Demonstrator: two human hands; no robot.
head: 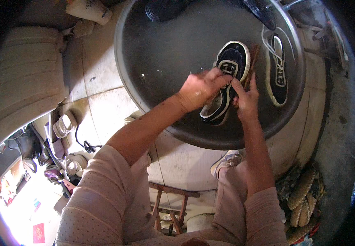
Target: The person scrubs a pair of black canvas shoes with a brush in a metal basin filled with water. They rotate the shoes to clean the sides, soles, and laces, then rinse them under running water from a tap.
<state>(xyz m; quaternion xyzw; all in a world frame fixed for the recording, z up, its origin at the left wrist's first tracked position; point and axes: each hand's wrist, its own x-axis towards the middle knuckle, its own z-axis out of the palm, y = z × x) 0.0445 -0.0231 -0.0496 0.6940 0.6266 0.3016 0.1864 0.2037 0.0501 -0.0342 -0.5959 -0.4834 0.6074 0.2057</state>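
Note:
Over a large round tub (232,143) holding murky water, a black sneaker (232,53) with white trim is tilted, its toe pointing away from me. My left hand (203,87) grips it at the lace eyelets, its fingertips pinched together there. My right hand (246,98) meets those fingertips with its thumb. A slim brown wooden-looking piece (255,55) runs through the right hand along the sneaker's side; its lower part is mostly hidden. The matching sneaker (279,73), with loose white laces, rests in the tub on the right.
Dark items (168,9) lie at the tub's far rim. A wooden stool frame (176,190) stands on the tiled floor between my legs. Several shoes (65,124) line the floor at left. Woven slippers (302,200) are heaped at lower right, and a ribbed pale container (33,64) stands at upper left.

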